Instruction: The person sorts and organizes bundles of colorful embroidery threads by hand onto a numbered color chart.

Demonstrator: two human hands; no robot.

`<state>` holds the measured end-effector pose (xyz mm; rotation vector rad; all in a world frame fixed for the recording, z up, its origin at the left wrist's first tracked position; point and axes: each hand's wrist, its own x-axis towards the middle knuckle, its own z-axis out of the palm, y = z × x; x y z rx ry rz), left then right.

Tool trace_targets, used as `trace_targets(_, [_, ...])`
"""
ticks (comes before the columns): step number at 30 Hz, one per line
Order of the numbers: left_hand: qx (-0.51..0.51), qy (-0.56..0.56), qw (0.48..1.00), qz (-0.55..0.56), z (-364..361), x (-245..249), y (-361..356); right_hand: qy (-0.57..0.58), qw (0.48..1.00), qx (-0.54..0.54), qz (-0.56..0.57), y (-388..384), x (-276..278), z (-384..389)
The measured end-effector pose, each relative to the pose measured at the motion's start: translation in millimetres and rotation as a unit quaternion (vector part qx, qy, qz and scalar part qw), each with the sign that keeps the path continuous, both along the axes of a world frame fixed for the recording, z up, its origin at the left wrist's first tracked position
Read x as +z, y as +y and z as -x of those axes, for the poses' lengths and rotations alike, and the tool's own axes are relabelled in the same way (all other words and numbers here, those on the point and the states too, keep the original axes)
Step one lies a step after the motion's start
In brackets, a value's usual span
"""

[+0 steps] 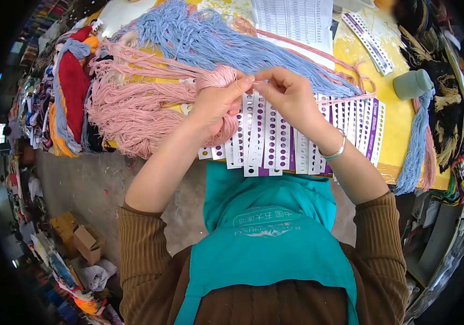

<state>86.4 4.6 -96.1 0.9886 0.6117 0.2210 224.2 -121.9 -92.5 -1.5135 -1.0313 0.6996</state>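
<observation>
My left hand (pixel 220 104) is wrapped around a hank of pink thread (pixel 218 78), which bulges above and below the fingers. Its thumb tip meets the fingertips of my right hand (pixel 292 98) above the cards. The right fingers are closed in a pinch; whatever lies between them is too fine to make out. Under both hands, white and purple cards with punched holes (pixel 270 135) lie in an overlapping row along the table's near edge. A large pile of loose pink thread (pixel 134 116) spreads to the left.
Long blue thread (pixel 210 40) stretches across the yellow table (pixel 399 130). Behind it lies a printed sheet (pixel 297 21); another punched card (pixel 368 43) is at the back right. A grey-green jar (pixel 413 85) stands near the right edge. Cardboard boxes (pixel 87 241) sit on the floor at left.
</observation>
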Motion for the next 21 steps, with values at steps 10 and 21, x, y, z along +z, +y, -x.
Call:
trace_targets(10, [0.027,0.176,0.984,-0.033,-17.5,-5.8,-1.2,-0.133,0.985,-0.098,0.059,15.4,-52.6,-21.9])
trace_targets(21, [-0.034,0.157,0.959,-0.233,-31.8,-26.9,-6.7,0.001,0.990,-0.110,0.083,10.0,-43.8,-24.3])
